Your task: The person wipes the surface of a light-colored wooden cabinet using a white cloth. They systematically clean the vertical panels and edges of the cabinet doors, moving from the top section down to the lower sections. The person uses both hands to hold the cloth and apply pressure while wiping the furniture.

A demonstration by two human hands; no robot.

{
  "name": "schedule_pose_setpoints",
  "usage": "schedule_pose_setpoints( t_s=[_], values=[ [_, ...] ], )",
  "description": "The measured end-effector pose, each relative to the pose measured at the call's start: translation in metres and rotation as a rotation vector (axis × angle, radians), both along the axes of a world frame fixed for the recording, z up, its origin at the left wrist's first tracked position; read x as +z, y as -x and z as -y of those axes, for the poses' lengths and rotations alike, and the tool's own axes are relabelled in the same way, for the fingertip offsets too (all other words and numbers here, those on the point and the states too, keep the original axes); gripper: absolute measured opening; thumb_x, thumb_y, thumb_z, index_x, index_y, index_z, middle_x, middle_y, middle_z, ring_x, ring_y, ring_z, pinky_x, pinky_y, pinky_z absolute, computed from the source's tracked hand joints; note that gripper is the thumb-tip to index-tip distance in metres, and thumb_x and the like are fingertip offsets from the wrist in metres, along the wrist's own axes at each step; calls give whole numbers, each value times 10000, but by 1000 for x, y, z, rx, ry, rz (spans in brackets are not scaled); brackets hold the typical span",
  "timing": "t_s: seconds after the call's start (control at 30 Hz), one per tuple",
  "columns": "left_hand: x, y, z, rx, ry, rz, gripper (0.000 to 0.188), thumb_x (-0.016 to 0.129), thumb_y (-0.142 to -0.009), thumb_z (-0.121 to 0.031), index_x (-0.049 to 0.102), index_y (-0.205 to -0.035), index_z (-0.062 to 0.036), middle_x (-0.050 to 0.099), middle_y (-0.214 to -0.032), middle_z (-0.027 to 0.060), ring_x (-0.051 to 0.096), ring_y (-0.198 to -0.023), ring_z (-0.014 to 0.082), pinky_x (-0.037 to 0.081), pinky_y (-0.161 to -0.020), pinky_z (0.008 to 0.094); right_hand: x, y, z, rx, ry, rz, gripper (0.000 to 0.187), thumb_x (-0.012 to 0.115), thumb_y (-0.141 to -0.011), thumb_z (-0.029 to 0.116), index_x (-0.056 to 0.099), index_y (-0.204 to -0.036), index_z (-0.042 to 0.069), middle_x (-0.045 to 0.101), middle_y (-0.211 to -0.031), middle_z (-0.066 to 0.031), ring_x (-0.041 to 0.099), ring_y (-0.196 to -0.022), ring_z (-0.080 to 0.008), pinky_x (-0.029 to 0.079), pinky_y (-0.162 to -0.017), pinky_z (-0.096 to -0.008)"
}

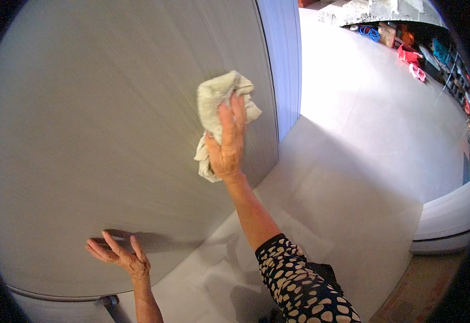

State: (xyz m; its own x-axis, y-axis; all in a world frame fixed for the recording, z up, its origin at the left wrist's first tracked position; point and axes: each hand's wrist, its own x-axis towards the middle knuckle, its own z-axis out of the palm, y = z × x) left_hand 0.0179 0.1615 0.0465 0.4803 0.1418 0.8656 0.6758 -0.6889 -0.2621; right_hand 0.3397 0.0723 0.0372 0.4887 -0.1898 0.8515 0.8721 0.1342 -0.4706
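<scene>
My right hand (pixel 228 141) closes around a crumpled pale cloth (pixel 220 107), pressing it flat against the grey panel (pixel 95 134) to wipe it; my left hand (pixel 119 254), fingers spread and empty, braces against the panel's lower part, above the pale floor (pixel 353 161).

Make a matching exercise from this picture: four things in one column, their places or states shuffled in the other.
1. crumpled pale cloth
2. left hand
3. large grey brushed-metal panel
4. right hand

a. fingers spread, low on the panel
b. pressed against the panel, up high
c. fills the picture's left side
d. holds the cloth

Pairs: 1-b, 2-a, 3-c, 4-d
</scene>
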Motion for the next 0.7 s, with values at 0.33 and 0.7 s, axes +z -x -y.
schedule_pose_setpoints(
  t_s=[0.33, 0.7],
  values=[
    [-1, 6, -4, 38, -117, 34, 662, 445, -896, -450, 229, -1410, -94, 3, -1480, 195, -5, -1352, 412, 54, -1041, 618, -91, -54, 21, 58, -333, -730, 579, 455, -890, 136, 209, -1411, 75, 329, -1381, -139, 333, -1250, -255, 275, -1021, -334],
    [-5, 12, -8, 92, -140, -2, 655, 426, -905, -425, 204, -1415, -78, 1, -1480, 199, 14, -1345, 429, 59, -1042, 607, -247, -66, 19, 369, -694, -1246, 605, 475, -895, 233, 198, -1427, 153, 354, -1347, -95, 409, -1146, -254, 361, -942, -343]
  ],
)
